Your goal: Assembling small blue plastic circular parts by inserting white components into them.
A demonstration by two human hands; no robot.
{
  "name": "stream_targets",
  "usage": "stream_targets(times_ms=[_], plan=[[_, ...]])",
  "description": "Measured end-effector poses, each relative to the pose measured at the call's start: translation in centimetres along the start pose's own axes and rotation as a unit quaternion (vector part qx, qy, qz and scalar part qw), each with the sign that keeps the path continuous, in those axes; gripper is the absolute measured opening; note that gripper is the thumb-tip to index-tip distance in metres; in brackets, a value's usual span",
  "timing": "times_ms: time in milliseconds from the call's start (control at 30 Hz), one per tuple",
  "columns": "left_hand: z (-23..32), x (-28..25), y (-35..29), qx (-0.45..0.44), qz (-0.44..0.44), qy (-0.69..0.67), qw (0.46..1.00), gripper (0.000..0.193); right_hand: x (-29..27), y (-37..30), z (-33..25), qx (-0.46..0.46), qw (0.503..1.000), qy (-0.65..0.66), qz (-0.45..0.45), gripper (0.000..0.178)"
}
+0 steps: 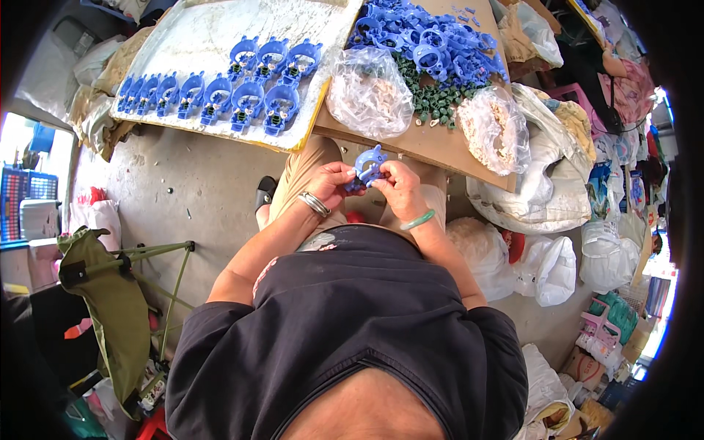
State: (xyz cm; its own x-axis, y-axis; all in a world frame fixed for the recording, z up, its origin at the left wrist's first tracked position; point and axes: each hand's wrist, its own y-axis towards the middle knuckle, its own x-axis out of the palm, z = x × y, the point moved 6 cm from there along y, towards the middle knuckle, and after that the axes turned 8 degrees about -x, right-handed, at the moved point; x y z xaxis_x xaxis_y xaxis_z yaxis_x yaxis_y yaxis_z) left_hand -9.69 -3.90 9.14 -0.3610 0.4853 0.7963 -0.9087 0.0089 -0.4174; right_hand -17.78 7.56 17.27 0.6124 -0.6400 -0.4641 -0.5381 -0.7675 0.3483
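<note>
Both hands, left hand and right hand, pinch 1 small blue plastic part by its edges; likely light, stiff, easily gripped at the rim.

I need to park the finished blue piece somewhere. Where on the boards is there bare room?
The white board is bare across its upper middle, above the rows of blue parts. The brown board has a bare strip along its near edge, between the two clear bags. Its far end is crowded with a heap of blue pieces and green bits.
</note>
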Motion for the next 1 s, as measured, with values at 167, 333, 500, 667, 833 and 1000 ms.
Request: stream_targets(times_ms=[167, 333, 500, 667, 833, 1000], plan=[[-0.4, -0.4, 0.2, 0.001, -0.019, -0.077, 0.997, 0.011, -0.8, 1.2, -1.6, -0.009, 0.999, -0.011, 0.042, 0.040], [-1.7, 1.2, 0.1, -0.069, -0.071, -0.065, 0.993, 0.014, -0.9, 0.8, -1.5, -0.068, 0.994, -0.041, 0.069, 0.068], [-1.8, 1.7, -0.4, -0.088, -0.116, -0.091, 0.985, 0.015, -0.3, 1.4, -1.9, -0.052, 0.997, -0.018, 0.048, 0.068], [-0.4, 3.4, -1.6, -0.075, -0.103, -0.086, 0.988, 0.013, -0.9, 1.2, -2.0, -0.009, 0.984, 0.157, 0.077, 0.067], [7.6, 6.2, -5.5, 0.142, -0.111, -0.065, 0.981, 0.012, -5.5, 1.0, -1.0, 0.009, 0.977, 0.106, 0.183, 0.057], [20.7, 4.8, -11.6, 0.389, 0.087, 0.047, 0.916, 0.016, -7.1, -1.2, 2.7, 0.064, 0.955, 0.154, 0.244, 0.044]])
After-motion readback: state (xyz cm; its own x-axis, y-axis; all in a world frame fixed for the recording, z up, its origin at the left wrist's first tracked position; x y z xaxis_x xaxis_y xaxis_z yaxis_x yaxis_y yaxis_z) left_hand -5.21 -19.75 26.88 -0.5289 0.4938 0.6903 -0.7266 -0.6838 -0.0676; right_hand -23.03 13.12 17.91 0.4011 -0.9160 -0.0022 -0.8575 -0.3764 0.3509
